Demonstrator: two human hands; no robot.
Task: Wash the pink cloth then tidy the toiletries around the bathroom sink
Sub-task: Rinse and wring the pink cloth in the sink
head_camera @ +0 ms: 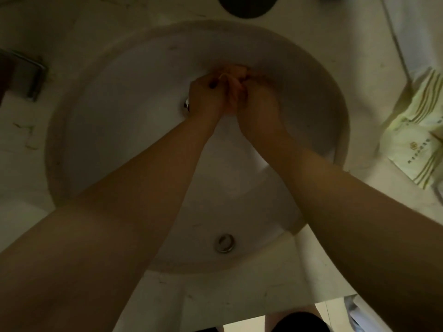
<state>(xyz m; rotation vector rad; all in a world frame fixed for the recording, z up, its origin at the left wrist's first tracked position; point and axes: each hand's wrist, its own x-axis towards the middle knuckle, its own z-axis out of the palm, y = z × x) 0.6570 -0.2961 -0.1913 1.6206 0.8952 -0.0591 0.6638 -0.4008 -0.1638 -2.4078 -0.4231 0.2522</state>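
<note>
Over sink (100, 97), hands (230, 97) clutch pink cloth (233, 71).

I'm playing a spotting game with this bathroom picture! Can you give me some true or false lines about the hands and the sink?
1. Both hands squeeze the pink cloth together. True: left hand and right hand hold it in one joint grip.
2. The cloth lies flat on the counter. False: it is bunched up over the sink basin.
3. A green striped packet sits on the right of the sink. True.
4. The overflow ring is covered by an arm. False: it shows plainly between the forearms.
</note>
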